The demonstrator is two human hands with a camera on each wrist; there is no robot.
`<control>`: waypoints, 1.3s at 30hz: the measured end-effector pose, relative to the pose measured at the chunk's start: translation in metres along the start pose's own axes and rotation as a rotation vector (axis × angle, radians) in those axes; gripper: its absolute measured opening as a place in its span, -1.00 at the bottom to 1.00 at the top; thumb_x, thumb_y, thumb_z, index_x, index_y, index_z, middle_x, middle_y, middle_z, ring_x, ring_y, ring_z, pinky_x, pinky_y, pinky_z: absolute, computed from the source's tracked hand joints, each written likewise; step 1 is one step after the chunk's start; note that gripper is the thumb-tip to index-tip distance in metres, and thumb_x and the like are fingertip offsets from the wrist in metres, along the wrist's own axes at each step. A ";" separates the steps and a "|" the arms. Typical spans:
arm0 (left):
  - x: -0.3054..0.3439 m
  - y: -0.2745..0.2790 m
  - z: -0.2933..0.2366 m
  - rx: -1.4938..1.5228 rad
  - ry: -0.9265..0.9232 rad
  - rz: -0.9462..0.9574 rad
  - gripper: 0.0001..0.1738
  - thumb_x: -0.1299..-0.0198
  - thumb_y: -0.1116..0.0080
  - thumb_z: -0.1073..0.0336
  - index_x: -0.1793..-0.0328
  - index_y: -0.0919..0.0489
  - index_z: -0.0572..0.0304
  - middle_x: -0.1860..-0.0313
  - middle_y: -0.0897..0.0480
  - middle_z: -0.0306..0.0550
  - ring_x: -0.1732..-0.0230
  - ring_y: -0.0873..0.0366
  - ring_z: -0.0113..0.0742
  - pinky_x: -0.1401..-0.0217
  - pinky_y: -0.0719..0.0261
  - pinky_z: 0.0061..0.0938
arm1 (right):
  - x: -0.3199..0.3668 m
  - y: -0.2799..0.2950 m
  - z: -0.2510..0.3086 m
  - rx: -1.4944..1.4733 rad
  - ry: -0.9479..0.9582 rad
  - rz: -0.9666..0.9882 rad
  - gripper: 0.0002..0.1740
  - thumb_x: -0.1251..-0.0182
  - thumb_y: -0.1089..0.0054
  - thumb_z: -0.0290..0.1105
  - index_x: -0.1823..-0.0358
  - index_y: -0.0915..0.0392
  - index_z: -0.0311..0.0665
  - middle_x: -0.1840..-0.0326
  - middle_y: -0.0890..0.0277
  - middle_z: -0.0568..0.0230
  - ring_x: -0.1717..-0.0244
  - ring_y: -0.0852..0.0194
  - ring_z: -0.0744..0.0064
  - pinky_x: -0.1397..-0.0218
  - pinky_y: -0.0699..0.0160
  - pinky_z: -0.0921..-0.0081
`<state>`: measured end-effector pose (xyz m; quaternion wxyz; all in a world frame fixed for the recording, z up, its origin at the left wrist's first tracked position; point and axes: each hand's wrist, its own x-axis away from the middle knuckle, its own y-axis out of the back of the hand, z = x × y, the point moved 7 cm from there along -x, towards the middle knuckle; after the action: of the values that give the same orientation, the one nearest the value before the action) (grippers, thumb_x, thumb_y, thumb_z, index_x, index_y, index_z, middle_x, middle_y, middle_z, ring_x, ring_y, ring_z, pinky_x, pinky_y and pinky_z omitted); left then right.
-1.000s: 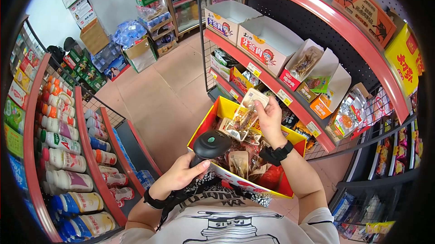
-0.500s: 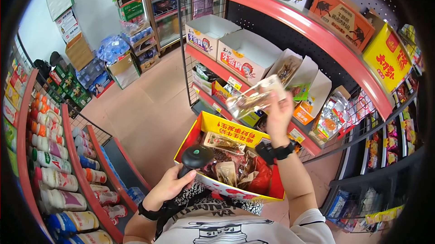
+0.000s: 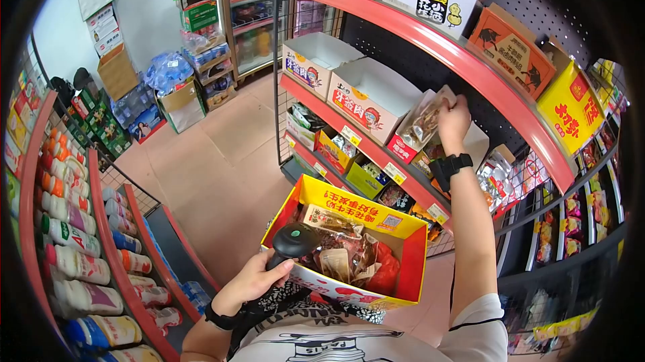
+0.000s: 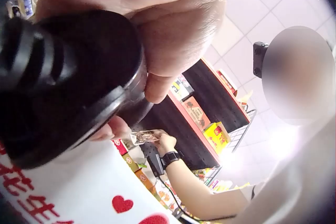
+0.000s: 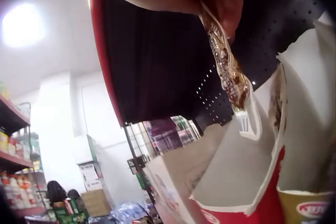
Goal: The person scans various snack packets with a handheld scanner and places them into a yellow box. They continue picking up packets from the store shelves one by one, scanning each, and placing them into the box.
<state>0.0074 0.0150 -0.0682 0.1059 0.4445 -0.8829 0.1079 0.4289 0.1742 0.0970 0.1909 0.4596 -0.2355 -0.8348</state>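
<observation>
My right hand [image 3: 455, 123] pinches a clear-fronted packet of brown snack meat [image 3: 426, 114] by its upper end. In the right wrist view the packet [image 5: 228, 74] hangs upright, its lower end at the mouth of a red-fronted display box [image 5: 239, 214] on the shelf. My left hand [image 3: 250, 283] grips a black handheld barcode scanner [image 3: 294, 241] by its handle, thumb along the side. Beside the scanner, against my front, is a yellow and red carton [image 3: 411, 264] with several similar packets [image 3: 336, 258] and a red packet [image 3: 384, 268] inside.
Open white display boxes [image 3: 359, 103] stand left of the red-fronted one. A red-edged shelf [image 3: 430, 22] with cartons runs above my right hand. Bottles [image 3: 74, 251] fill the shelves on the left. Boxes and blue-wrapped packs [image 3: 168, 73] are stacked at the back.
My right hand has lifted a packet out of the yellow carton and carried it up and right to the shelf's display box. My left hand still holds the scanner beside the carton.
</observation>
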 end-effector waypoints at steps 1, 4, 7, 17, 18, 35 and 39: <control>0.000 0.001 0.000 0.003 -0.001 -0.004 -0.63 -0.31 0.04 0.12 0.05 -0.45 0.35 0.51 -0.44 -0.23 0.48 -0.37 -0.52 0.40 -0.38 -0.60 | -0.001 -0.009 -0.003 -0.002 0.004 0.002 -0.67 -0.15 -0.10 -0.29 0.19 -0.42 -0.43 0.32 -0.53 -0.17 0.24 -0.51 -0.16 0.17 -0.45 0.14; -0.001 0.001 0.002 0.063 0.012 -0.004 -0.63 -0.26 -0.05 0.08 0.11 -0.44 0.30 0.54 -0.44 -0.28 0.50 -0.38 -0.55 0.41 -0.38 -0.62 | -0.001 -0.045 -0.013 0.030 -0.004 0.092 -0.60 -0.12 -0.08 -0.32 0.05 -0.40 -0.42 0.20 -0.52 -0.23 0.13 -0.50 -0.14 0.04 -0.47 0.14; -0.001 0.001 0.005 0.081 -0.006 -0.014 -0.63 -0.27 -0.04 0.07 0.14 -0.44 0.29 0.54 -0.43 -0.28 0.51 -0.37 -0.56 0.42 -0.37 -0.63 | -0.001 -0.064 -0.021 0.043 0.068 0.110 -0.59 -0.10 -0.08 -0.33 0.05 -0.39 -0.45 0.20 -0.52 -0.25 0.11 -0.49 -0.15 0.03 -0.46 0.14; -0.001 0.000 0.000 0.069 -0.002 0.002 -0.63 -0.26 -0.04 0.05 0.20 -0.43 0.29 0.57 -0.42 -0.28 0.52 -0.37 -0.54 0.42 -0.35 -0.61 | 0.025 0.000 0.046 0.093 0.457 -0.254 -0.58 -0.05 -0.08 -0.48 0.01 -0.35 -0.43 0.21 -0.48 -0.10 0.16 -0.47 -0.02 0.02 -0.43 0.21; -0.001 0.000 0.001 0.057 0.003 -0.005 -0.63 -0.26 -0.05 0.05 0.21 -0.44 0.29 0.57 -0.43 -0.28 0.52 -0.37 -0.54 0.42 -0.36 -0.61 | 0.033 -0.006 0.051 -0.065 0.409 -0.021 -0.65 -0.05 -0.09 -0.47 0.08 -0.41 -0.40 0.28 -0.50 -0.05 0.22 -0.49 0.04 0.09 -0.45 0.25; 0.000 -0.001 0.004 0.048 0.005 -0.023 -0.65 -0.27 -0.04 0.05 0.24 -0.45 0.23 0.56 -0.42 -0.29 0.53 -0.36 -0.56 0.43 -0.36 -0.62 | 0.323 -0.082 0.096 -0.132 0.773 1.029 -0.79 -0.10 -0.11 -0.30 0.44 -0.50 -0.32 0.51 -0.51 -0.07 0.42 -0.53 -0.03 0.37 -0.49 0.17; -0.001 -0.002 0.006 0.030 0.014 -0.020 -0.65 -0.27 -0.03 0.05 0.24 -0.45 0.23 0.56 -0.42 -0.29 0.53 -0.36 -0.56 0.43 -0.35 -0.62 | 0.299 -0.089 0.086 -0.019 0.695 1.065 -0.80 -0.15 -0.02 -0.34 0.49 -0.50 -0.32 0.53 -0.51 -0.04 0.47 -0.52 -0.03 0.40 -0.48 0.17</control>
<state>0.0086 0.0130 -0.0739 0.1066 0.4543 -0.8758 0.1233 0.1948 0.1051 -0.1161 0.6492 0.5218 -0.3488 -0.4296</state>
